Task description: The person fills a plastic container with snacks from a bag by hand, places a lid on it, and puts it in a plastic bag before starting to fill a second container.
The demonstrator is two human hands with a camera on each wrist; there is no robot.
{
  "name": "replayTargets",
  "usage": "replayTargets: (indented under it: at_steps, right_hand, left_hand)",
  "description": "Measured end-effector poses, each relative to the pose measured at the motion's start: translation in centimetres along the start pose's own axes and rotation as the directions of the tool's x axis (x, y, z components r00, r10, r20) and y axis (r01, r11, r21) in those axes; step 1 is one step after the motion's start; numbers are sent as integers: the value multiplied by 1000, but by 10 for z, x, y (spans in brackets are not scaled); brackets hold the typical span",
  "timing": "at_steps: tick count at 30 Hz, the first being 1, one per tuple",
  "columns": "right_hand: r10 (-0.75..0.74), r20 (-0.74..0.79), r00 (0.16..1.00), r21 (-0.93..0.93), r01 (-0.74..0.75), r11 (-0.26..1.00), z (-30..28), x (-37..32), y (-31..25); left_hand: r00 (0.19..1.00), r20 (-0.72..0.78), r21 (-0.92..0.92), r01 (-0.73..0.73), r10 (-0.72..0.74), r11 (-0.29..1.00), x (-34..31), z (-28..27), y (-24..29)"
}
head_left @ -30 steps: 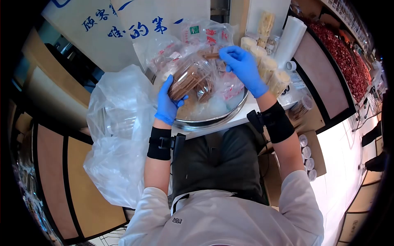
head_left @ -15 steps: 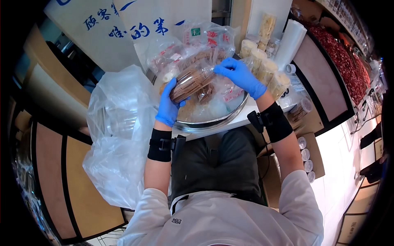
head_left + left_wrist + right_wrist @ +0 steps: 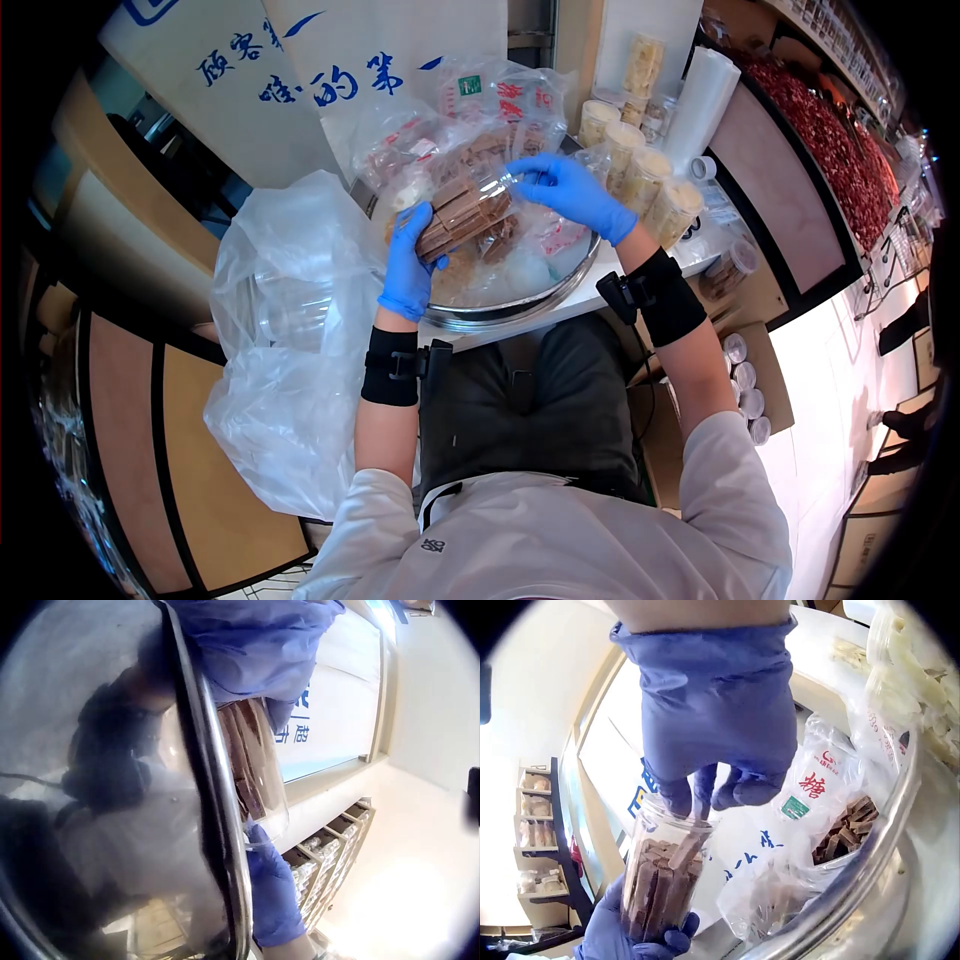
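My gloved left hand (image 3: 406, 262) grips a clear plastic jar (image 3: 470, 212) packed with brown sticks, tilted over the wide steel basin. At the jar's open mouth, the gloved right hand (image 3: 580, 195) has its fingers bent down to the rim. The right wrist view shows those fingers pinching the top of a brown stick (image 3: 688, 849), which slants into the jar among the others. Beyond the jar, an opened plastic bag (image 3: 814, 776) holds more loose brown sticks (image 3: 847, 832). The left wrist view shows mostly the basin's side, with part of the jar behind its rim.
The steel basin (image 3: 520, 318) sits on a white table and contains several plastic bags. Jars of pale pieces (image 3: 645, 175) and a white roll (image 3: 703, 110) stand right of it. A large bag of clear containers (image 3: 290, 300) is at left. Lidded jars (image 3: 745, 375) sit in a box below right.
My right hand has come from over the bag, carrying brown stick, to the jar's mouth, and its fingers have dipped there. My left hand has kept the jar in nearly the same place.
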State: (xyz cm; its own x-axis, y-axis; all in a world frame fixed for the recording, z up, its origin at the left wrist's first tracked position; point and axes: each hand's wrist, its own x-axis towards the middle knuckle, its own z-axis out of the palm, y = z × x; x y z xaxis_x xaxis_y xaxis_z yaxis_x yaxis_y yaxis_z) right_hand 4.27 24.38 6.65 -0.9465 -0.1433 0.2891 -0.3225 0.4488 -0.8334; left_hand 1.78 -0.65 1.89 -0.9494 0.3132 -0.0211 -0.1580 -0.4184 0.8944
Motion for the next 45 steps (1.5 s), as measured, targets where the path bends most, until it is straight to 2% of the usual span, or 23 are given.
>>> replayTargets:
  at_steps: [4,6,9,10,12,16,18,19,21,22,24,25,26,27,28,30,31,33,37,39,40,44,45]
  right_hand:
    - [-59,96,994,-102,69,992,-2,-4,10]
    - [21,43,999,2,-21,1000,-4,-5,9]
    - [-10,-5,1000,127,11,992,0,-10,2]
    - [-9,-9,1000,126,10,992,0,-11,-1]
    - [148,87,985,90,-156,984,1,-12,-5]
    - [132,65,989,67,-136,988,-3,-11,-1]
    - [269,49,962,204,-273,940,-8,-13,-3]
    - [268,47,962,205,-272,940,-11,-11,3]
    - [171,-194,966,529,-44,848,-18,3,27]
    - [170,-199,965,529,-40,847,-19,10,36]
    - [358,-345,867,223,-295,929,-20,24,59]
    - [361,-352,864,230,-294,928,-17,29,79]
    - [216,-338,916,-256,-310,916,-12,34,102]
    - [97,-250,963,-682,-246,688,-9,36,117]
    - [96,-256,962,-679,-250,690,-3,34,120]
    - [104,-121,987,-728,-160,667,12,30,121]
    - [105,-123,987,-726,-161,669,14,33,119]
    - [-142,-132,981,-653,22,757,17,32,119]
    - [-51,-71,996,-692,-12,722,21,43,151]
    - [-139,-50,989,-679,69,731,19,43,147]
    - [-61,-40,997,-657,19,753,17,42,137]
    - [-93,-105,990,-680,-3,733,18,48,147]
    - [16,-51,999,-756,-49,653,14,52,140]
  left_hand:
    - [996,43,71,-77,74,994,1,-1,-4]
    - [997,44,37,-69,67,997,-1,0,-3]
    - [997,39,12,-63,62,998,-2,0,-3]
    - [997,33,23,-65,64,998,-1,-1,-3]
    - [997,52,29,-55,53,998,-1,-1,-2]
    - [995,76,-38,-68,70,997,0,-3,-4]
    - [996,56,-23,-73,75,997,0,-1,-3]
    - [996,35,-8,-76,77,997,0,0,-2]
    - [995,33,-3,-91,91,996,0,0,-2]
    - [994,31,2,-104,104,995,0,1,-2]
    - [993,-1,3,-119,119,993,-4,3,-2]
    - [990,-39,0,-135,135,991,-4,5,-1]
    - [991,-32,6,-133,133,991,-2,4,-2]
    - [991,-51,11,-124,125,992,1,1,-4]
    - [990,-71,16,-118,119,993,3,0,-4]
    - [993,-84,48,-81,85,996,4,1,-3]
    - [993,-104,74,-42,50,996,5,2,-4]
    - [989,-134,112,-51,66,992,2,7,-5]
    - [987,-151,146,-37,59,989,3,9,-5]
    - [989,-141,140,-31,50,990,4,7,-6]
    - [990,-130,130,-34,51,991,5,5,-6]
    - [996,-88,99,-13,22,995,6,2,-7]
    - [996,-91,103,-7,16,995,6,3,-7]
